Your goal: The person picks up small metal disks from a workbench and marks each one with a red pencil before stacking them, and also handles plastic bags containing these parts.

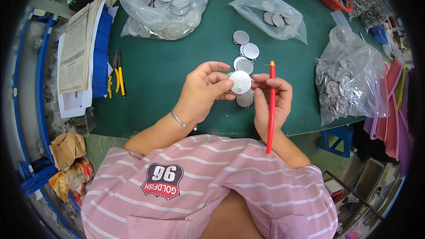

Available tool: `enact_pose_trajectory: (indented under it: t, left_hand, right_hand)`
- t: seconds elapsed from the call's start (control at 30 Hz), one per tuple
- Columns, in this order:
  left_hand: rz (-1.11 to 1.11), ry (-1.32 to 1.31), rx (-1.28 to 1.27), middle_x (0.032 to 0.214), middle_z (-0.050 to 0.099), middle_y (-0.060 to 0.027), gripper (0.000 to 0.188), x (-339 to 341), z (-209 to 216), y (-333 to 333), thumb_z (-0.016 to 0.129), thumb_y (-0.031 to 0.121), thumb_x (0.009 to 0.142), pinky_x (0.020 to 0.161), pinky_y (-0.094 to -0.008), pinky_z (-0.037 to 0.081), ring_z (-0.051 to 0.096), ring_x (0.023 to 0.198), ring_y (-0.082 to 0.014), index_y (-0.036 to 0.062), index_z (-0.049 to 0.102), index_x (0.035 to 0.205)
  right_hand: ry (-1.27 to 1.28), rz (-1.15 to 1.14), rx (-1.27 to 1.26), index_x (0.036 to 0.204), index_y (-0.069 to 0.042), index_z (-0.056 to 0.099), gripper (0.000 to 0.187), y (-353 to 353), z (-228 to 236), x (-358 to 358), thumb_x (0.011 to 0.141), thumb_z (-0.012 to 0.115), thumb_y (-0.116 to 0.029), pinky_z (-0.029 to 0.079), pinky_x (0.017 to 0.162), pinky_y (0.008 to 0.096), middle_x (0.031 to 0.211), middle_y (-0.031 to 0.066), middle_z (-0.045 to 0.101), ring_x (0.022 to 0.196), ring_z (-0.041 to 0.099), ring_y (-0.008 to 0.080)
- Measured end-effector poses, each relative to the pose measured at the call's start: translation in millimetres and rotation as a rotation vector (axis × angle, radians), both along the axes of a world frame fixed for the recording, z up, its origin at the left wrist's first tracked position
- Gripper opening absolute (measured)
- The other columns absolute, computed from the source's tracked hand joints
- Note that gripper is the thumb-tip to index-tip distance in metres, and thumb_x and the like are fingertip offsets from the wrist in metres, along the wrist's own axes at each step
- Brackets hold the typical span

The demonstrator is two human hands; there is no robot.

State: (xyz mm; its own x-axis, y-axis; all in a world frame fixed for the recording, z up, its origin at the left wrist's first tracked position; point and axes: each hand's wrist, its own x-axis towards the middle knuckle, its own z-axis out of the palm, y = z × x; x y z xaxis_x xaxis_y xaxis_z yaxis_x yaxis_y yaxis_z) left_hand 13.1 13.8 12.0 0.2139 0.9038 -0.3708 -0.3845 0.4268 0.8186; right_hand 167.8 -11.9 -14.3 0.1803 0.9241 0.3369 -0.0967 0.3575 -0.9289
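Starting at left with yellow-handled pliers (118, 76) on the green desk (155, 57). Pinching a round silvery disc (241, 82) in the left hand (199, 90), with fingers clamped on its left edge, over a column of similar discs (245, 66). Gripping a red pencil (271, 117) between the fingers of the right hand (282, 95), near the disc's right edge; cannot tell if touching it.
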Motion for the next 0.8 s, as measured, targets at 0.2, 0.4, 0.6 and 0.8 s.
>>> enact_pose_trajectory:
  t: [0.2, 0.4, 0.6, 0.8]
  left_hand:
    - [0.327, -0.169, 0.162, 0.090, 0.061, -0.0119, 0.020, -28, 8, 33, 0.056, 0.002, 0.083, 0.070, -0.0291, 0.054, 0.064, 0.077, -0.0208, -0.0039, 0.053, 0.102]
    - [0.280, 0.022, 0.349, 0.091, 0.063, -0.0145, 0.018, -20, 23, 75, 0.056, 0.009, 0.085, 0.073, -0.0293, 0.052, 0.064, 0.083, -0.0207, -0.0026, 0.057, 0.099]
    - [-0.090, 1.219, 0.937, 0.103, 0.056, -0.0127, 0.032, 25, -51, 109, 0.068, 0.015, 0.071, 0.085, -0.0356, 0.042, 0.052, 0.098, -0.0297, 0.0002, 0.060, 0.098]
    - [-0.253, 1.284, 0.691, 0.091, 0.057, -0.0140, 0.026, 25, -37, 112, 0.071, 0.014, 0.069, 0.077, -0.0332, 0.045, 0.056, 0.086, -0.0257, -0.0007, 0.057, 0.085]
  right_hand:
    - [0.079, 0.068, -0.089, 0.101, 0.000, 0.042, 0.023, -3, 3, 5, 0.082, 0.046, 0.012, 0.047, 0.080, 0.0258, 0.101, 0.0149, 0.056, 0.085, 0.058, 0.0146]
    - [0.127, 0.057, -0.117, 0.100, 0.000, 0.042, 0.021, -7, 3, 11, 0.083, 0.046, 0.011, 0.048, 0.078, 0.0245, 0.100, 0.0142, 0.057, 0.085, 0.058, 0.0130]
    - [0.111, 0.093, -0.113, 0.099, 0.000, 0.043, 0.019, -7, 10, 12, 0.084, 0.046, 0.010, 0.048, 0.077, 0.0237, 0.099, 0.0142, 0.057, 0.084, 0.058, 0.0125]
    - [0.087, 0.068, -0.163, 0.099, 0.000, 0.045, 0.017, -8, 9, 18, 0.084, 0.048, 0.008, 0.046, 0.076, 0.0227, 0.098, 0.0123, 0.058, 0.084, 0.057, 0.0118]
